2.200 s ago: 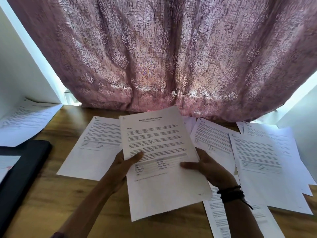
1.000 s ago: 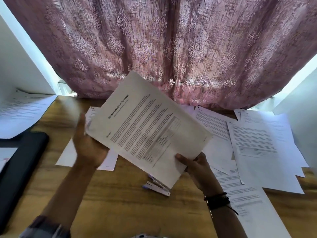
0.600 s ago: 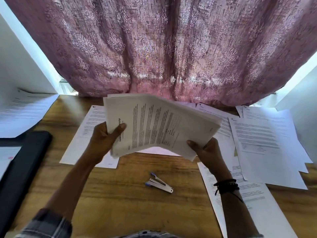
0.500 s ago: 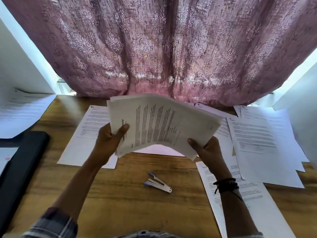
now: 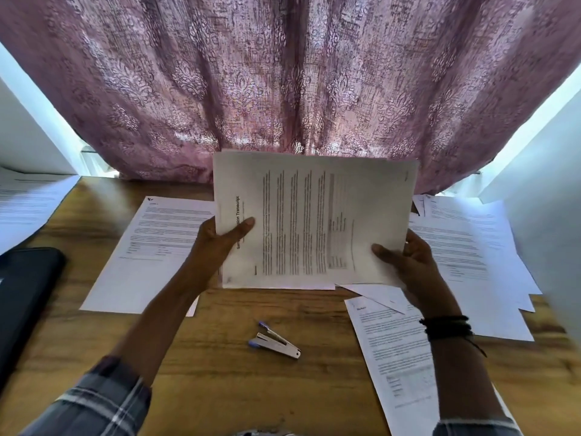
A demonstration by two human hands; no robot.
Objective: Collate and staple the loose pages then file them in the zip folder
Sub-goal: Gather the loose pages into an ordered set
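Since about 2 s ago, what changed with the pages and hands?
The left hand and right hand, still gripping, turned the stack of white printed pages a quarter turn counter-clockwise, onto its long edge, low over the brown wooden table. The small silver stapler, hidden before, now shows. Unchanged: loose white sheets and flat black folder.

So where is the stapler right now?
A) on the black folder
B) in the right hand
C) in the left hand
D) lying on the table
D: the stapler lies untouched on the table, while the left hand and the right hand grip the stack of pages.
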